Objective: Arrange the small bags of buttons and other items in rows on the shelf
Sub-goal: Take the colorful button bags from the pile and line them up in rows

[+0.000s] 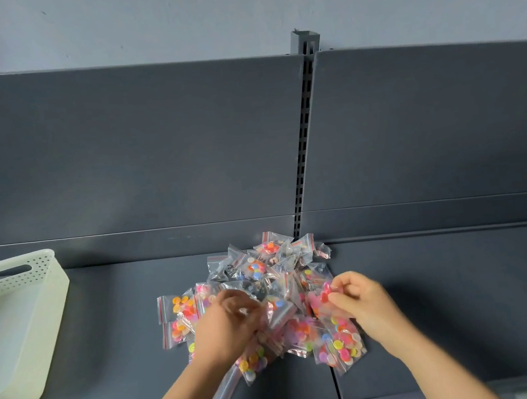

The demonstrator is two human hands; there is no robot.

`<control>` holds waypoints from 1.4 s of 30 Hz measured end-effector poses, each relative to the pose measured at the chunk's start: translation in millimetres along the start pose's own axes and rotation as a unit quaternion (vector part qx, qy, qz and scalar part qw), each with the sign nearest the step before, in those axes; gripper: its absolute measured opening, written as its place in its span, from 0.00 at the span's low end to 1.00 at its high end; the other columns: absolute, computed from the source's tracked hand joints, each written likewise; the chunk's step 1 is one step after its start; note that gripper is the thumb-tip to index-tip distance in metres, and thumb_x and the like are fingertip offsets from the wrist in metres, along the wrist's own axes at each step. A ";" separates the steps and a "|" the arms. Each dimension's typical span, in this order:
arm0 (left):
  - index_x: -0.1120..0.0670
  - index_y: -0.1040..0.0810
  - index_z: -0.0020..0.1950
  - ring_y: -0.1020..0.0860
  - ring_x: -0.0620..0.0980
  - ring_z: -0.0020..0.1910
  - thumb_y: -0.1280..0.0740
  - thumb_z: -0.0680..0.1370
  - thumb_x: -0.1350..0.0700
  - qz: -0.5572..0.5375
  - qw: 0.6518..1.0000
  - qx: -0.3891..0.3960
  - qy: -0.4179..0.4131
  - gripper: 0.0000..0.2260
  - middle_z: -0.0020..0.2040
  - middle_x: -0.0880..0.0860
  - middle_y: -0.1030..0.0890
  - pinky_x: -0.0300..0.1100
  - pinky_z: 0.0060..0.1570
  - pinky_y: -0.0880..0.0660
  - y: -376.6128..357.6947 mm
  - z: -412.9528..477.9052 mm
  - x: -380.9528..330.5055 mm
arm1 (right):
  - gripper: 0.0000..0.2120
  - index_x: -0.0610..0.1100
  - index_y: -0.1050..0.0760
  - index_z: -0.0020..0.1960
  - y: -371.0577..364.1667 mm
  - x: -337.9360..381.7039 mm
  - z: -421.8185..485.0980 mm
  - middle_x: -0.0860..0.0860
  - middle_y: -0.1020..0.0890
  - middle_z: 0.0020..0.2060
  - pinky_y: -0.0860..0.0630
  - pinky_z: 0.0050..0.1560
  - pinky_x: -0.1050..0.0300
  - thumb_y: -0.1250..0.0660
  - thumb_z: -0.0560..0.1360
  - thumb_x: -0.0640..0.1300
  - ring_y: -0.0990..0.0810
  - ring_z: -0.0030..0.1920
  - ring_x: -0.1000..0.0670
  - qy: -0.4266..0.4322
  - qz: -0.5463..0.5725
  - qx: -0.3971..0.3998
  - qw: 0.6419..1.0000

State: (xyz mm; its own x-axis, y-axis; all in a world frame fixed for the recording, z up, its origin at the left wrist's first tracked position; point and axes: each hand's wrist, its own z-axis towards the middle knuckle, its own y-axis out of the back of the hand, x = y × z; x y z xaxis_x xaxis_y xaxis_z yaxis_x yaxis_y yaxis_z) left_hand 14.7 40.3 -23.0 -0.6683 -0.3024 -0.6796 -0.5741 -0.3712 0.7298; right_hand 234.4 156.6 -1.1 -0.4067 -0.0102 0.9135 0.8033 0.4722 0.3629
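Note:
A heap of small clear zip bags (263, 274) filled with coloured buttons and other small items lies in the middle of the dark grey shelf (121, 311). My left hand (226, 326) lies on the heap's left part, blurred, its fingers curled among several bags. My right hand (361, 302) is at the heap's right side and pinches a bag of pink and red buttons (323, 297) between thumb and fingers. More bags of buttons (339, 347) lie under and in front of both hands.
A white perforated plastic basket (24, 322) with a handle slot stands on the shelf at the far left. A slotted upright post (305, 130) splits the grey back panel. A seam (335, 383) divides the shelf below the heap.

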 end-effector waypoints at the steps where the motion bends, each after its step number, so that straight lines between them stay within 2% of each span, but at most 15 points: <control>1: 0.44 0.16 0.41 0.19 0.38 0.37 0.28 0.73 0.47 -0.039 0.999 -0.008 0.002 0.03 0.49 0.38 0.22 0.37 0.37 0.21 4.8 0.0 -2.9 | 0.06 0.45 0.22 0.46 6.7 -1.5 -1.1 0.49 0.15 0.42 0.21 0.55 0.48 0.33 0.76 0.35 0.15 0.46 0.49 -0.009 0.023 -0.007 1.000; 4: 0.55 0.19 0.39 0.18 0.42 0.37 0.29 0.75 0.59 -0.229 0.973 -0.006 0.040 0.04 0.41 0.48 0.16 0.36 0.38 0.22 19.6 -0.7 -14.1 | 0.13 0.47 0.23 0.52 22.0 -7.4 -5.8 0.45 0.18 0.50 0.21 0.56 0.44 0.39 0.78 0.31 0.14 0.44 0.46 -0.043 0.077 -0.007 0.996; 7: 0.59 0.25 0.38 0.20 0.51 0.41 0.34 0.76 0.57 -0.320 0.945 -0.004 0.070 0.08 0.40 0.53 0.19 0.39 0.42 0.25 25.8 0.2 -20.9 | 0.21 0.57 0.28 0.61 30.6 -13.9 -10.2 0.51 0.22 0.57 0.22 0.55 0.51 0.43 0.79 0.34 0.15 0.45 0.49 -0.065 -0.018 0.000 0.998; 11: 0.61 0.30 0.43 0.17 0.60 0.43 0.39 0.79 0.61 -0.400 0.910 0.008 0.108 0.06 0.41 0.63 0.19 0.48 0.45 0.20 13.6 3.8 -32.2 | 0.15 0.53 0.27 0.64 32.4 -17.2 -19.1 0.55 0.21 0.55 0.26 0.45 0.63 0.35 0.77 0.48 0.20 0.47 0.58 -0.096 -0.093 0.019 0.991; 14: 0.59 0.28 0.45 0.21 0.63 0.39 0.43 0.81 0.63 -0.365 0.926 0.033 0.090 0.06 0.41 0.65 0.22 0.48 0.37 0.20 0.6 6.4 -40.7 | 0.24 0.49 0.26 0.59 27.2 -21.7 -23.8 0.54 0.19 0.48 0.24 0.40 0.62 0.27 0.68 0.59 0.20 0.38 0.56 -0.128 -0.132 0.045 0.982; 17: 0.59 0.25 0.44 0.23 0.53 0.35 0.48 0.80 0.63 -0.284 0.954 0.047 0.086 0.12 0.39 0.54 0.19 0.46 0.30 0.27 -10.9 8.1 -49.9 | 0.29 0.40 0.22 0.47 18.8 -29.2 -23.0 0.47 0.18 0.38 0.31 0.36 0.57 0.25 0.58 0.62 0.26 0.34 0.54 -0.118 -0.187 0.016 0.975; 19: 0.60 0.28 0.40 0.29 0.51 0.30 0.47 0.80 0.61 -0.281 0.954 0.045 0.096 0.12 0.35 0.52 0.21 0.45 0.28 0.32 -14.8 8.2 -55.9 | 0.22 0.41 0.22 0.39 15.4 -29.9 -21.6 0.49 0.21 0.30 0.34 0.33 0.58 0.26 0.58 0.59 0.29 0.31 0.53 -0.101 -0.211 0.012 0.972; 22: 0.57 0.29 0.35 0.32 0.49 0.29 0.42 0.79 0.52 -0.287 0.951 0.053 0.099 0.15 0.31 0.53 0.27 0.44 0.30 0.33 -16.9 9.5 -60.7 | 0.10 0.46 0.22 0.34 16.5 -25.4 -20.6 0.55 0.22 0.28 0.33 0.30 0.64 0.24 0.63 0.51 0.27 0.30 0.57 -0.095 -0.173 0.003 0.980; 25: 0.60 0.25 0.40 0.25 0.48 0.29 0.33 0.77 0.51 -0.245 0.964 0.069 0.071 0.13 0.32 0.53 0.21 0.45 0.31 0.23 -22.1 12.6 -60.6 | 0.06 0.46 0.20 0.35 24.2 -22.0 -19.4 0.58 0.20 0.28 0.32 0.29 0.67 0.26 0.67 0.46 0.27 0.28 0.60 -0.079 -0.122 0.000 0.989; 27: 0.57 0.25 0.46 0.20 0.50 0.32 0.32 0.77 0.59 -0.207 0.975 0.068 0.033 0.03 0.38 0.54 0.18 0.43 0.32 0.21 -28.9 15.4 -59.7 | 0.04 0.45 0.20 0.37 30.2 -19.9 -18.5 0.61 0.22 0.25 0.31 0.27 0.64 0.28 0.70 0.44 0.30 0.24 0.59 -0.081 -0.106 0.006 0.991; 29: 0.53 0.25 0.50 0.20 0.51 0.36 0.34 0.77 0.61 -0.134 0.989 0.057 0.005 0.04 0.41 0.51 0.19 0.35 0.32 0.23 -36.0 19.4 -57.7 | 0.06 0.45 0.19 0.37 34.9 -17.9 -16.8 0.57 0.19 0.26 0.31 0.26 0.61 0.31 0.72 0.41 0.30 0.25 0.56 -0.086 -0.088 0.017 0.992; 32: 0.55 0.23 0.51 0.24 0.44 0.35 0.29 0.74 0.51 -0.028 0.998 0.043 0.029 0.10 0.39 0.47 0.21 0.31 0.32 0.29 -42.4 24.5 -53.8 | 0.10 0.46 0.18 0.34 38.3 -14.9 -14.5 0.44 0.17 0.32 0.32 0.28 0.60 0.35 0.71 0.40 0.30 0.28 0.50 -0.088 -0.083 0.038 0.992; 37: 0.53 0.31 0.53 0.27 0.45 0.31 0.32 0.74 0.44 0.042 0.997 0.019 0.068 0.16 0.37 0.48 0.23 0.39 0.27 0.32 -49.1 25.7 -51.9 | 0.11 0.45 0.17 0.40 44.6 -6.4 -13.9 0.43 0.17 0.34 0.30 0.27 0.58 0.37 0.76 0.39 0.28 0.29 0.51 -0.066 -0.032 -0.005 0.997; 40: 0.49 0.26 0.43 0.25 0.47 0.33 0.33 0.75 0.44 0.111 0.993 0.002 0.034 0.09 0.37 0.47 0.23 0.39 0.27 0.30 -48.3 26.6 -49.3 | 0.11 0.43 0.17 0.39 45.5 -0.2 -15.6 0.43 0.17 0.33 0.30 0.27 0.57 0.36 0.78 0.41 0.28 0.29 0.50 -0.047 -0.002 -0.026 0.999; 42: 0.47 0.26 0.35 0.25 0.46 0.30 0.31 0.75 0.49 0.074 0.997 -0.002 0.036 0.09 0.33 0.46 0.22 0.38 0.28 0.29 -43.7 27.3 -46.3 | 0.11 0.44 0.17 0.39 44.2 1.2 -15.8 0.43 0.19 0.31 0.30 0.26 0.58 0.36 0.77 0.41 0.29 0.27 0.49 -0.050 0.004 -0.039 0.998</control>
State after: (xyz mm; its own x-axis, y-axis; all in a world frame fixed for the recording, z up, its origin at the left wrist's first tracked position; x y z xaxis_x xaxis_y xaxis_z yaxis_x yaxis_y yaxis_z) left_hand 57.9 94.5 -21.4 -0.7095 -0.4169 -0.5682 -0.4693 -0.3220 0.8222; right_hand 276.3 163.5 18.9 -0.4387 0.0828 0.8948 0.8362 0.4023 0.3728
